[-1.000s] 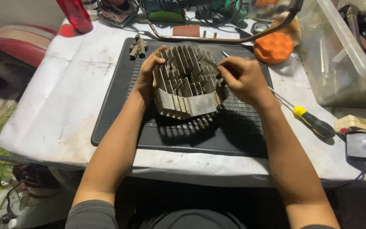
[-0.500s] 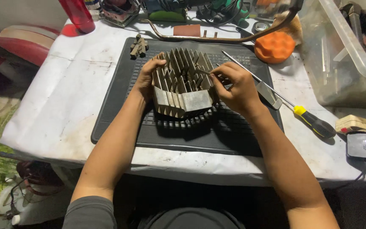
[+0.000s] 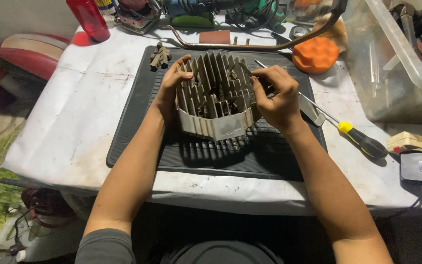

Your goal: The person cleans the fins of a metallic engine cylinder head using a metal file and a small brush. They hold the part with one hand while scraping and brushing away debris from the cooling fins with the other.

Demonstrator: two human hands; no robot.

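Finned casting gripped on the mat.
Left hand and right hand clasp its sides; tilted, it could slip onto the screwdriver.

– How do the hands sit?
– Left hand cupped, fingers curled over the top of its grip, thumb below. Right hand opposite, fingers bent and pinched inward.
– And the arms?
– Both forearms bare, angled inward.

A table covered in creased white sheeting carries a ribbed black rubber mat, a yellow-and-black-handled screwdriver, an orange foam pad and a clear plastic bin.
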